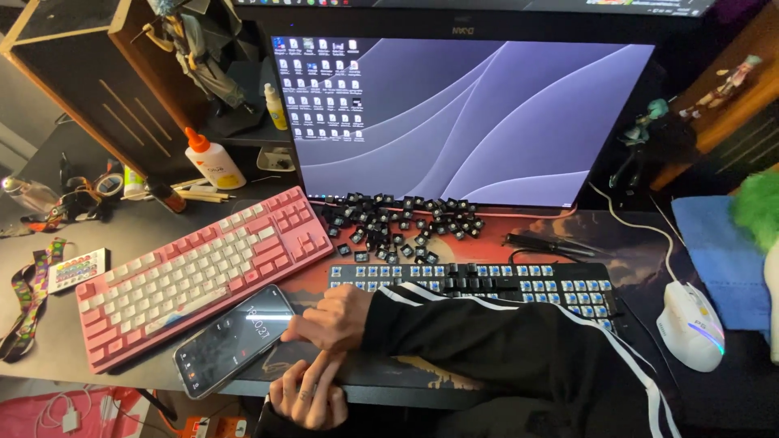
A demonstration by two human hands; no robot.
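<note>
Two keyboards share the table [146, 235], and reading from the left the first is a pink keyboard [191, 272] with white keys, set at a slant so that it leaves room in front of the person. Just beside its near corner lies a phone [235, 339], face up with its screen lit, angled toward the person, likely so it can be read at a glance. The right hand [331, 318], its black striped sleeve crossing the body, rests at the phone's right edge with its fingers curled loosely and gripping nothing. Below it, at the table edge, the left hand [307, 395] is half closed, fingers bent inward; I cannot tell whether it holds anything. Further right sits a black keyboard [519, 282] stripped of most caps, blue switches showing. The loose black keycaps [398, 223] lie heaped behind it, under the monitor [454, 113]. A white mouse [691, 326] sits at the far right.
</note>
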